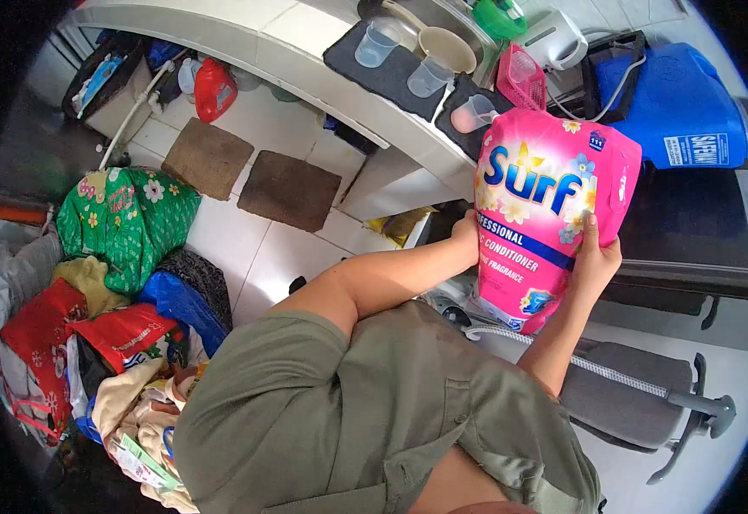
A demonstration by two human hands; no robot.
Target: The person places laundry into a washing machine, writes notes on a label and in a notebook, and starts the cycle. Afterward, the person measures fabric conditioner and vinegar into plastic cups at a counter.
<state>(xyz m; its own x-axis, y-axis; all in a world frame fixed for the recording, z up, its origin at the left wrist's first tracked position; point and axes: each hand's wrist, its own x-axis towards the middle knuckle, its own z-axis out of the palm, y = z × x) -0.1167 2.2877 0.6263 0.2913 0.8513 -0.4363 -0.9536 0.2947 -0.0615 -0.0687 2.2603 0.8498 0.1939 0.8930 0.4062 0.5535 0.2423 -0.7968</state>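
A large pink Surf fabric conditioner pouch (532,257) is held upright in front of me, its printed label facing my eyes. My left hand (466,238) grips the pouch's left edge, with most of its fingers hidden behind the bag. On the opposite side, my right hand (598,257) clasps the pouch, thumb on the front and the other fingers largely out of sight. Just beyond the pouch's upper left lies a clear measuring cup (475,113) with something pinkish in it. A blue jerrycan (691,107) stands behind the pouch to the right.
Clear plastic cups (377,44) stand on a dark mat (344,56) on the counter, near a pink basket (521,75) and a white kettle (554,38). Filled bags (125,218) crowd the floor at left. Brown mats (290,190) lie on the tiles. A grey padded seat (627,394) is at right.
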